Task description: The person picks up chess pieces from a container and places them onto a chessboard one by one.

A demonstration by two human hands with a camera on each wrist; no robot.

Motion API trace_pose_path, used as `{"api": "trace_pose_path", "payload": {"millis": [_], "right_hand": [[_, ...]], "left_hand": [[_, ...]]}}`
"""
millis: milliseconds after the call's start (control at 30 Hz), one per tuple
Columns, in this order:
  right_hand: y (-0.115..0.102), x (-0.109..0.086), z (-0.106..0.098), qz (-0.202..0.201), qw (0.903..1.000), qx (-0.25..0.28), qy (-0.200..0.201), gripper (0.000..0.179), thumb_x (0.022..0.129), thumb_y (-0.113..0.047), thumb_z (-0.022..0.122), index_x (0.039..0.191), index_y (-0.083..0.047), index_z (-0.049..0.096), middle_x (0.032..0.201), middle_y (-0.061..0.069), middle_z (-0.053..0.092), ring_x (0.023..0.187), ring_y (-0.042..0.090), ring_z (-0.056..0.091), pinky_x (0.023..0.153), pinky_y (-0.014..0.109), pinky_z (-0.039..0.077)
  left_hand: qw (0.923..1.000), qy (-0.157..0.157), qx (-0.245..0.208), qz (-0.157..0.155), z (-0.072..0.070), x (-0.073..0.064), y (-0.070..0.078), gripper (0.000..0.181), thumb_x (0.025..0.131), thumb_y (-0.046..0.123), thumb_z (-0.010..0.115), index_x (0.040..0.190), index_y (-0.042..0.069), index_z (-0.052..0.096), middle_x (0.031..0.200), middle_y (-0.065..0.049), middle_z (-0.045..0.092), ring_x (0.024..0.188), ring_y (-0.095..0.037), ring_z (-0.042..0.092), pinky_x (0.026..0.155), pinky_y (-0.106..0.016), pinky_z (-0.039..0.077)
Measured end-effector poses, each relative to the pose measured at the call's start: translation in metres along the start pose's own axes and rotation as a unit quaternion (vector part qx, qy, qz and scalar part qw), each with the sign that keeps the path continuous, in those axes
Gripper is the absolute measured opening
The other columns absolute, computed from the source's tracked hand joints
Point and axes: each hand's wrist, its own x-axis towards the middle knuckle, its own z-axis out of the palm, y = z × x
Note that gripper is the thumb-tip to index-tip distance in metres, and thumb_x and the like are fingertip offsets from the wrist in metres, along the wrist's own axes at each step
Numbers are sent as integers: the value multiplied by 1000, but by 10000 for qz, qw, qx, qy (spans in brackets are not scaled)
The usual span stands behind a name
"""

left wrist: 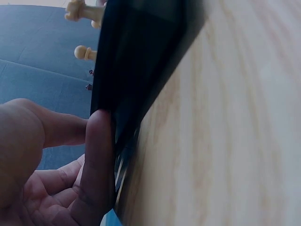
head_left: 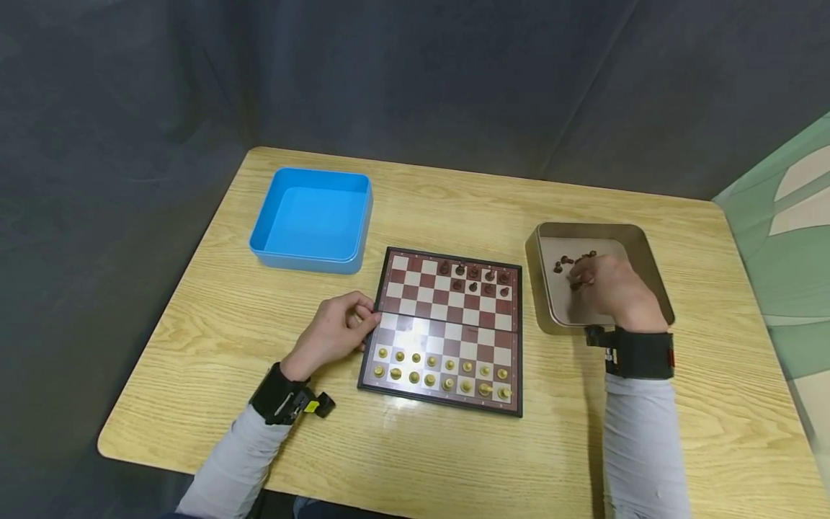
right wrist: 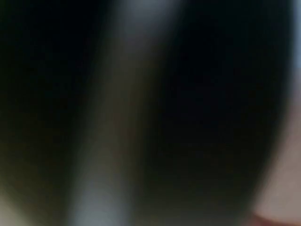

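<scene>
A folding chessboard point(head_left: 421, 293) lies on the table, its left edge pinched between the thumb and fingers of my left hand point(head_left: 337, 326). In the left wrist view, the fingers point(left wrist: 99, 155) press against the board's dark side point(left wrist: 141, 52). Pale yellow chess pieces point(head_left: 447, 384) fill the two near rows. Several dark brown chess pieces point(head_left: 474, 272) stand at the far right of the board. My right hand point(head_left: 616, 288) reaches into a metal tin point(head_left: 541, 288), fingers down among loose brown pieces point(head_left: 558, 267). Whether it holds one is hidden. The right wrist view is dark and blurred.
A blue open box point(head_left: 318, 216) stands at the far left of the wooden table point(head_left: 447, 461). Dark cloth point(head_left: 415, 86) hangs behind the table's far edge. Green-patterned fabric point(head_left: 791, 267) borders the right side.
</scene>
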Motion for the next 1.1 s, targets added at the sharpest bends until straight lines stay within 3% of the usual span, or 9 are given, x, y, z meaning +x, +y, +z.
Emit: {"api": "trace_pose_path", "payload": {"millis": [133,267,433,767,1100], "right_hand": [[1,2,3,-100,9997,-195,138,33,73,5,40,94,-3,63,101,19,56,87,28,49,67,40,42],[3,4,6,-89,9995,-262,117,25,76,2,47,94,-3,64,98,18,58,92,31,50,74,47,42],[4,4,7,-24,9996,-259,74,23,71,0,59,92,-5,65,94,15,61,91,33,51,71,48,43],[2,4,7,429,9985,-327,-60,21,75,-10,61,95,-15,65,103,16,56,94,36,49,62,53,43],[2,6,9,-220,9971,-417,592,20,65,0,59,82,-7,66,83,10,61,79,29,55,62,44,45]], "left_hand": [[10000,-19,-51,-24,0,0,0,20,81,32,59,92,16,55,71,0,59,48,-16,56,42,-31,46],[10000,-41,-79,-44,0,-1,1,20,81,32,59,92,16,55,72,0,59,48,-16,56,43,-31,47],[10000,-65,-38,-10,-1,-1,1,20,81,32,59,92,16,54,73,0,59,48,-16,57,43,-32,47],[10000,-52,64,42,-1,-1,3,21,81,32,59,93,16,54,74,1,58,48,-15,56,43,-31,47],[10000,-19,-21,75,-1,0,1,18,81,29,60,91,15,55,72,1,59,47,-16,56,43,-32,46]]}}
